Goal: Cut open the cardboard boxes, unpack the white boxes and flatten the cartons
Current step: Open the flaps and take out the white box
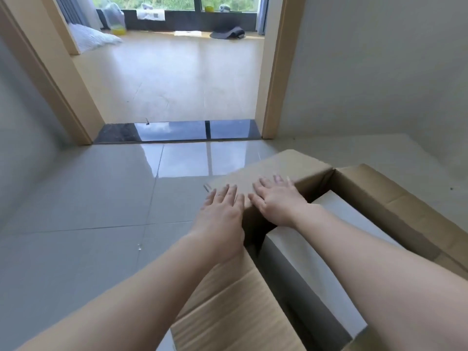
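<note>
Cardboard box [354,198] on the tiled floor [76,198] near the doorway, cut open already, white box [329,239] inside, not yet lifted out. Left hand [222,211] and right hand [276,201] side by side, flat on the far flap [266,168], fingers straight and apart, gripping nothing.

Likely trouble: too hard a push on the flap, so a torn fold or the whole box sliding on the glossy floor. White box snug against the walls, so probable jamming on the way out, and a dented corner from a slanted pull.
</note>
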A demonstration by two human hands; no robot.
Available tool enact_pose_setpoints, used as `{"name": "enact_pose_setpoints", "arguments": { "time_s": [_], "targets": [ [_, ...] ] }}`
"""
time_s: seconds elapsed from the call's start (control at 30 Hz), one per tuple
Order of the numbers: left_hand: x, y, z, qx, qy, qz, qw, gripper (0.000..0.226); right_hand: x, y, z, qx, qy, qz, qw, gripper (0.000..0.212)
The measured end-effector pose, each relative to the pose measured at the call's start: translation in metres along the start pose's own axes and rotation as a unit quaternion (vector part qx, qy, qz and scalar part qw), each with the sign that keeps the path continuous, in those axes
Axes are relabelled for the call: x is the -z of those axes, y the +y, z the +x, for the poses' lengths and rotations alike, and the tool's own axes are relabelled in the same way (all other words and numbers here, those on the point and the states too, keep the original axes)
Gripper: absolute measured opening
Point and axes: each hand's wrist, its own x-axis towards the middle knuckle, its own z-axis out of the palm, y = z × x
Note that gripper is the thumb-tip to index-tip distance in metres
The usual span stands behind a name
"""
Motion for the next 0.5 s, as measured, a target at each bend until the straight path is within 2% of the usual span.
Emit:
{"name": "enact_pose_setpoints", "arguments": {
  "time_s": [0.1, 0.2, 0.27, 0.4, 0.5],
  "targets": [
    [-0.006, 0.005, 0.017, -0.020, 0.013, -0.077, 0.997, 0.071, -0.001, 0.000, 0.006, 0.010, -0.009, -0.032, 0.999, 0.052],
    [-0.004, 0.016, 0.041, -0.060, 0.083, -0.154, 0.983, 0.068, 0.008, 0.013, -0.010, 0.026, -0.009, 0.006, 1.000, 0.055],
    [-0.001, 0.027, 0.057, -0.089, 0.114, -0.178, 0.973, 0.062, 0.010, 0.031, -0.038, 0.005, 0.005, -0.002, 1.000, 0.059],
    [0.000, 0.074, 0.071, -0.133, 0.087, -0.202, 0.966, 0.058, 0.008, 0.065, -0.117, -0.084, -0.016, -0.058, 0.995, 0.057],
    [0.001, 0.119, 0.065, -0.178, 0.054, -0.202, 0.962, 0.062, 0.006, 0.078, -0.170, -0.169, -0.101, -0.050, 0.979, 0.052]
  ]
}}
